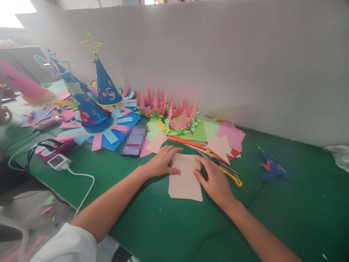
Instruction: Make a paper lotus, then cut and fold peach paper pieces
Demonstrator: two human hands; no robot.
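A pale peach sheet of paper [185, 179] lies flat on the green table [286, 211] in front of me. My left hand [161, 161] rests on its upper left corner, fingers stretched out flat and pressing down. My right hand [213, 179] presses the sheet's right edge with its fingers bent onto the paper. Neither hand lifts the sheet. Just beyond my right hand lies a yellow-handled cutter [231, 174] beside a stack of coloured paper [215, 140].
Pink folded paper flowers [182, 115] stand by the grey wall. Two blue paper cone hats [106, 87] sit on paper strips at the left. A phone [133, 142], a white charger [58, 162] with cable, and a blue glue gun [271, 168] also lie on the table.
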